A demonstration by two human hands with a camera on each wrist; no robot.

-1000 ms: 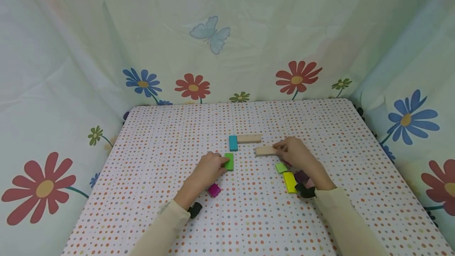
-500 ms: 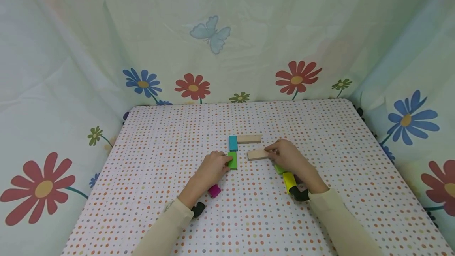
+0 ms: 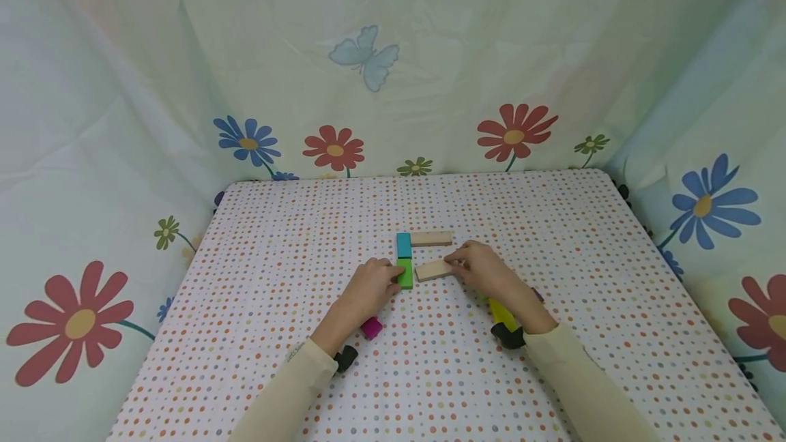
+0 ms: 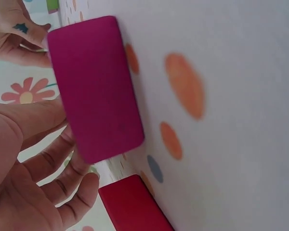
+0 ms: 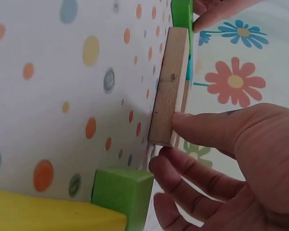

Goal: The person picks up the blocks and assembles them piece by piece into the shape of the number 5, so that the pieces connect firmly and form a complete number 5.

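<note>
My left hand (image 3: 367, 288) pinches a bright green block (image 3: 406, 275) at its left side. That block lies flat, end to end with a blue block (image 3: 403, 245). Off the blue block's right side runs a plain wooden block (image 3: 432, 239). My right hand (image 3: 488, 275) grips the right end of a second plain wooden plank-shaped block (image 3: 432, 270), slightly slanted, its left end close to the green block. In the right wrist view the thumb presses on this wooden block (image 5: 169, 86). In the left wrist view a magenta block (image 4: 96, 89) hides the left fingertips.
The magenta block lies by the left wrist, with a red block (image 4: 135, 204) near it in the left wrist view. Under the right forearm are a yellow block (image 3: 500, 314) and a purple one (image 3: 538, 294). A small green block (image 5: 123, 190) touches the yellow one.
My right hand has brought the wooden block leftward and toward me, tilting it a little. My left hand has shifted the green block right and up against the blue block.
</note>
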